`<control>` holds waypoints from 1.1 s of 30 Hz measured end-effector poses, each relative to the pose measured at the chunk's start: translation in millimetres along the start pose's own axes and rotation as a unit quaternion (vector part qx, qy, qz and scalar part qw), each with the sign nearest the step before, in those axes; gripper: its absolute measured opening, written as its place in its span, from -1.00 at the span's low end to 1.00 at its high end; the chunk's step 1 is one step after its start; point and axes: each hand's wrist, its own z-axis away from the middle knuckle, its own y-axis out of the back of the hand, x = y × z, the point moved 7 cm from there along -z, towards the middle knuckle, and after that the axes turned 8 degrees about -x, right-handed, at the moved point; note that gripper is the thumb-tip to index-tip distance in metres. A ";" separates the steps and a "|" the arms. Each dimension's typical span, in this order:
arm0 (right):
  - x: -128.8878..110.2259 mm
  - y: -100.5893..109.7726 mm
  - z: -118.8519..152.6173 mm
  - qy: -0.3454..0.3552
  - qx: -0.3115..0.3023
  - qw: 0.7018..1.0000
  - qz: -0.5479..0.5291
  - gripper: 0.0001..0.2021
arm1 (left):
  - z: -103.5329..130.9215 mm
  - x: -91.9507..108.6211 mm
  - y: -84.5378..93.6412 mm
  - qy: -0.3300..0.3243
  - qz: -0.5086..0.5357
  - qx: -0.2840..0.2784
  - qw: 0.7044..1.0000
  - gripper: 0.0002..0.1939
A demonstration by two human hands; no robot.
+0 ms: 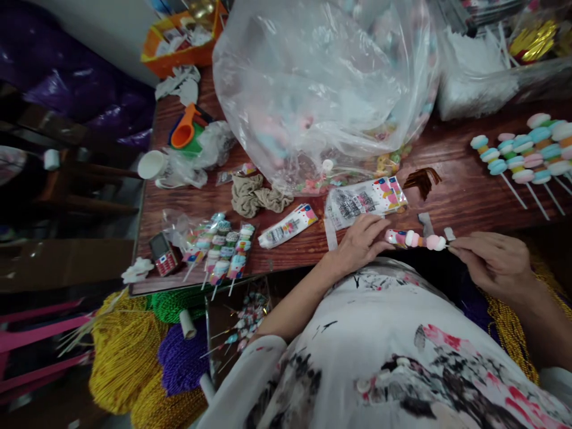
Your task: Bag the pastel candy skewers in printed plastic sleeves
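Note:
At the table's front edge, a pink and white marshmallow skewer (433,242) lies level between my two hands. Its stick end is pinched in the fingers of my right hand (494,259). My left hand (361,243) has its fingers closed on a small printed plastic bag (395,238), whose open end surrounds the far end of the skewer. Just beyond my left hand is a stack of clear printed bags (357,201). A smaller folded stack of printed bags (288,226) rests to its left. Brown twist ties (421,181) lie beyond the skewer.
A large clear plastic bag (313,77) of pastel sweets covers the table's back middle. Several unwrapped marshmallow skewers (531,149) lie at the right. Wrapped skewers (223,250), a mobile phone (164,255) and a crumpled cloth (254,195) are at left. Yellow cord bundles (120,357) hang below.

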 end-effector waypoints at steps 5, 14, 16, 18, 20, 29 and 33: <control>-11.2 6.5 -0.2 0.014 0.026 0.999 0.013 -0.76 | -3.7 9.3 -11.1 0.013 -0.046 -0.080 0.996 -0.54; -32.2 11.8 -7.3 0.127 -0.012 0.987 0.094 -0.70 | -6.5 -5.7 -15.5 0.135 0.088 -0.102 0.982 -0.64; -37.0 17.3 -11.2 0.165 -0.019 0.980 0.108 -0.70 | -7.9 -4.9 -16.9 0.135 0.131 -0.136 0.973 -0.59; -42.2 21.1 -16.3 0.200 -0.026 0.973 0.110 -0.74 | -9.2 -1.2 -19.6 0.122 0.155 -0.173 0.965 -0.57; -46.9 21.8 -22.0 0.223 -0.031 0.968 0.110 -0.76 | -10.3 2.9 -21.8 0.107 0.156 -0.198 0.962 -0.57; -40.6 0.2 -45.5 0.142 -0.114 0.973 0.141 -0.82 | -6.1 10.5 -21.4 0.079 -0.023 -0.218 0.972 -0.68; -30.9 -4.3 -46.7 0.081 -0.131 0.979 0.135 -0.86 | -4.3 13.8 -18.4 0.070 -0.078 -0.218 0.970 -0.75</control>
